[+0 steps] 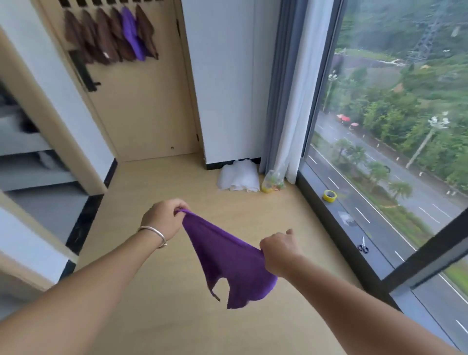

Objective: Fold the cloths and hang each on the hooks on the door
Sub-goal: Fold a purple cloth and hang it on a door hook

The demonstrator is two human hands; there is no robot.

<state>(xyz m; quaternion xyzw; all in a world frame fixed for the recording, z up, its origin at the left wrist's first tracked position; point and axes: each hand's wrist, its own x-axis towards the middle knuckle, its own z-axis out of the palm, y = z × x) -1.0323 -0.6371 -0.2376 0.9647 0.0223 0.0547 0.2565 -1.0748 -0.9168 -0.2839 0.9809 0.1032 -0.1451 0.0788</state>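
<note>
A purple cloth (pixel 229 261) hangs stretched between my two hands above the floor, its lower edge drooping loose. My left hand (pixel 162 218) pinches one top corner. My right hand (pixel 279 253) grips the other top corner, lower and further right. At the top left, the beige door (pixel 141 101) carries a row of dark hooks (pixel 101 3). Several brown cloths (pixel 101 38) and one purple cloth (pixel 131 33) hang from them side by side.
A white bundle (pixel 238 176) and a yellow plastic bag (pixel 272 181) lie by the wall base and curtain (pixel 286 101). On the window sill sit a yellow tape roll (pixel 329 195) and scissors (pixel 363 245). Shelves (pixel 22 152) stand at left.
</note>
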